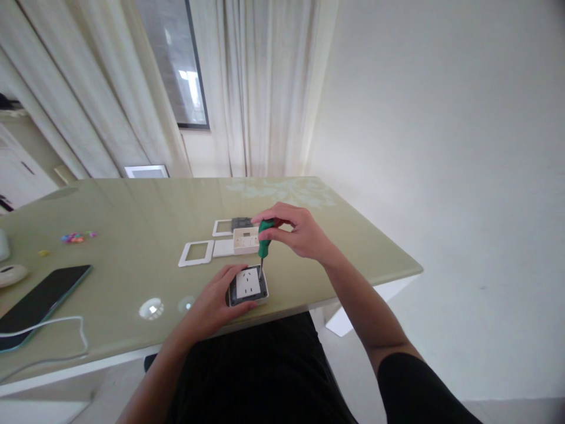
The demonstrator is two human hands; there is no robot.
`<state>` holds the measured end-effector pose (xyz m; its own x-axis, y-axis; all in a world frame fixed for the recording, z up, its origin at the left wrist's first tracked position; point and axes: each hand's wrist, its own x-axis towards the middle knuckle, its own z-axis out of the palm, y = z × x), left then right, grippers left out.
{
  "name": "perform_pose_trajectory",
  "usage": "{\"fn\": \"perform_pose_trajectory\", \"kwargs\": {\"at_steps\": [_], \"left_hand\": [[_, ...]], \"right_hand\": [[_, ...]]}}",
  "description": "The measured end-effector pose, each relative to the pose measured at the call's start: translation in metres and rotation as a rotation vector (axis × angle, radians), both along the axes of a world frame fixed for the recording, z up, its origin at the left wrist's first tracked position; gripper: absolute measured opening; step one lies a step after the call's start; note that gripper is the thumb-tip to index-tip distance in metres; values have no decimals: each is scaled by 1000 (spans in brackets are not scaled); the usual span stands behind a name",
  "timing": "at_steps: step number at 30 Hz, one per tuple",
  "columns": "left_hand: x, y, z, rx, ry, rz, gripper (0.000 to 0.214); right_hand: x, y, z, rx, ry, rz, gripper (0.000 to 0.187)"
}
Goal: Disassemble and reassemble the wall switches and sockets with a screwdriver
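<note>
A wall socket module [248, 285], white face in a dark grey frame, lies near the table's front edge. My left hand [214, 300] grips its left side and steadies it. My right hand [296, 231] is closed round the green handle of a screwdriver [263, 241], held nearly upright. Its tip touches the socket's right edge. Behind the socket lie a white frame plate [196, 253], a flat white plate [223, 248], a cream socket body [246, 240], another white frame [221, 227] and a dark grey part [242, 223].
The pale green glass table [132, 224] carries a dark phone [39, 297] with a white cable [66, 330] at the left, a white object [11, 274] at the left edge and small coloured bits [77, 237]. Curtains and a white wall stand behind.
</note>
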<state>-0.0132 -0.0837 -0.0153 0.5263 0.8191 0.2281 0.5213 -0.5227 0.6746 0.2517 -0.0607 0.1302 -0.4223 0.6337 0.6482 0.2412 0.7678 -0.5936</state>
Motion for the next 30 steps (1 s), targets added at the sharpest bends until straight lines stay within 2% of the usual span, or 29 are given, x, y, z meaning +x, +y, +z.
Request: {"fn": "perform_pose_trajectory", "kwargs": {"at_steps": [3, 5, 9, 11, 12, 15, 17, 19, 21, 25, 27, 30], "left_hand": [[0, 0, 0, -1, -3, -2, 69], [0, 0, -1, 3, -6, -3, 69], [-1, 0, -2, 6, -13, 4, 70], [0, 0, -2, 5, -19, 11, 69], [0, 0, -1, 4, -22, 15, 68], [1, 0, -1, 2, -30, 23, 68], [2, 0, 0, 2, -30, 26, 69], [2, 0, 0, 3, -27, 27, 69], [2, 0, 0, 4, -24, 24, 70], [1, 0, -1, 5, -22, 22, 71], [1, 0, -2, 6, -26, 25, 70], [2, 0, -2, 4, -30, 29, 68]], "right_hand": [[-9, -3, -6, 109, 1, -167, 22], [-7, -7, -5, 99, -56, -185, 21], [9, -11, 2, -161, -91, 81, 40], [12, -11, 3, -246, -30, 169, 34], [10, -10, 3, -256, -5, 170, 29], [-3, -9, -1, -177, -1, 14, 20], [-13, -10, -3, -72, -56, -168, 22], [-18, -11, -3, 10, -132, -286, 25], [-16, -12, 0, 28, -203, -273, 30], [-2, -4, 4, -105, -183, -74, 40], [1, 3, 1, -152, -100, -117, 33], [-1, 11, -10, -128, 16, -308, 29]]}}
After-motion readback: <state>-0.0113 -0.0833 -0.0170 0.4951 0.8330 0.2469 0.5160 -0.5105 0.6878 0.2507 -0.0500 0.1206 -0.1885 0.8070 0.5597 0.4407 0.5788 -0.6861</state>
